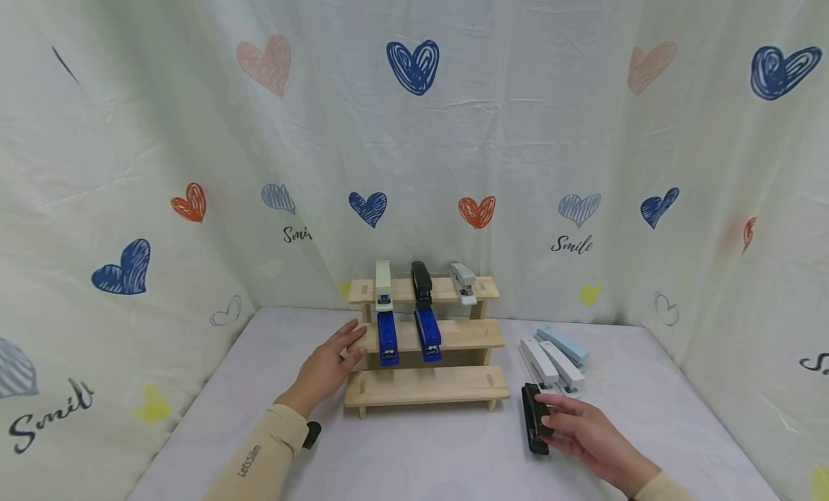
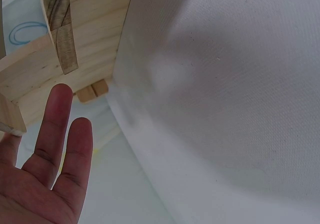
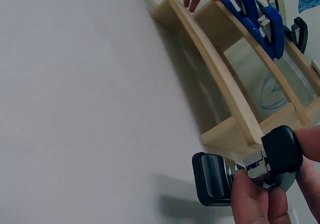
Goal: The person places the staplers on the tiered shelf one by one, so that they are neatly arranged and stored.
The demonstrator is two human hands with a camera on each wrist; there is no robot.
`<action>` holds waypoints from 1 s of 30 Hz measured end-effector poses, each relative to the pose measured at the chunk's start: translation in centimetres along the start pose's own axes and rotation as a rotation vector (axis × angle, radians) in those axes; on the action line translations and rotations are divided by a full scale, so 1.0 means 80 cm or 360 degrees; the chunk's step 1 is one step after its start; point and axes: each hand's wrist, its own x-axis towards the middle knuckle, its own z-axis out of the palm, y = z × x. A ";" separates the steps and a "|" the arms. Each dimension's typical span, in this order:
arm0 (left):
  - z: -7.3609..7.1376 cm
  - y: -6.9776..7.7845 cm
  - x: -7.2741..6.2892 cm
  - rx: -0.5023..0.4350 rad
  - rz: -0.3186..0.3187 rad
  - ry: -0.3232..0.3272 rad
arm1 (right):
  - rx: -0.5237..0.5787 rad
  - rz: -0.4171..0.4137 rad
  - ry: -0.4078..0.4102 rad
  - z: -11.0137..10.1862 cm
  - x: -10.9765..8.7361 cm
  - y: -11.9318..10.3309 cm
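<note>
Right hand (image 1: 591, 436) pinches a black stapler (image 1: 532, 419), right of the wooden rack (image 1: 465, 335); left hand (image 1: 326, 370), fingers relaxed, touches the rack; pickup stage, seemingly, next likely needing a steady carry to the bottom shelf (image 1: 427, 386)

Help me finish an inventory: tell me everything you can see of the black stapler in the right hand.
The black stapler has a smooth, plastic-looking top and base, with shiny, metal-looking parts between; top and base stand apart at one end. The right hand pinches it, its length running roughly front to back, right of the wooden rack and just nearer than the white staplers. Whether it touches the table is unclear.
</note>
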 end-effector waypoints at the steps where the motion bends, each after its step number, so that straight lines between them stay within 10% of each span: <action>1: 0.000 0.000 0.000 -0.0001 -0.0001 0.0000 | -0.0011 -0.0010 -0.0003 0.000 0.000 -0.004; 16: 0.001 0.000 0.000 -0.0004 -0.0003 -0.0006 | -0.0241 -0.0230 -0.0098 0.030 0.033 -0.094; 30: 0.000 0.002 -0.002 0.0005 -0.0025 -0.0004 | -0.0226 -0.0180 -0.0317 0.079 0.090 -0.135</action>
